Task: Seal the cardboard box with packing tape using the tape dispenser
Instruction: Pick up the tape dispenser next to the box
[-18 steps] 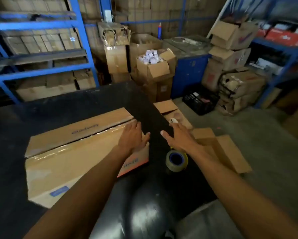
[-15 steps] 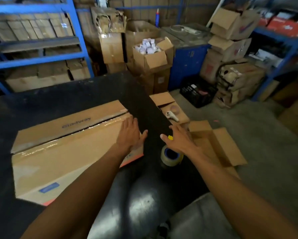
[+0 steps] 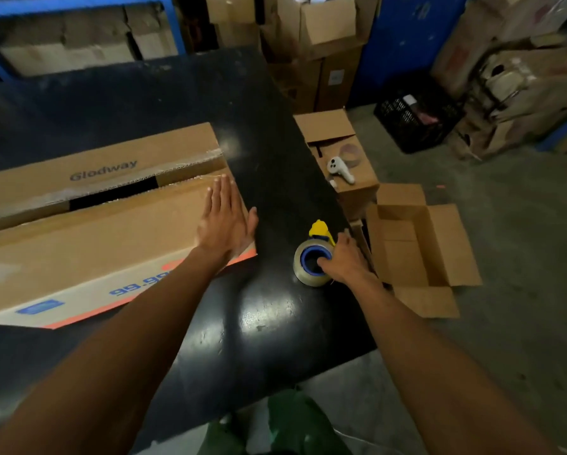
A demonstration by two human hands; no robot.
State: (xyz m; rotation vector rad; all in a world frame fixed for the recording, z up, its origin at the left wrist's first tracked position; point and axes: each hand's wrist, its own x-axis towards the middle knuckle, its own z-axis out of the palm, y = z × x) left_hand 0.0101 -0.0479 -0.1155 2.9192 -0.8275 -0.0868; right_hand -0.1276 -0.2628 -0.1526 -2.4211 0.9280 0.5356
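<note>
Head: right hand (image 3: 348, 259) grips tape dispenser (image 3: 311, 262).

One box (image 3: 88, 231), one tape dispenser (image 3: 311, 261), two hands.

The left hand (image 3: 224, 221) lies flat on the near flap of the cardboard box (image 3: 88, 244) on the black table (image 3: 269, 323). The right hand (image 3: 344, 261) grips the tape dispenser (image 3: 313, 257) just beside the box, thumb hooked in the roll's blue core.

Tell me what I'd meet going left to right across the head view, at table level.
cardboard box → left hand resting flat on it → tape dispenser gripped by right hand → open carton on the floor
</note>
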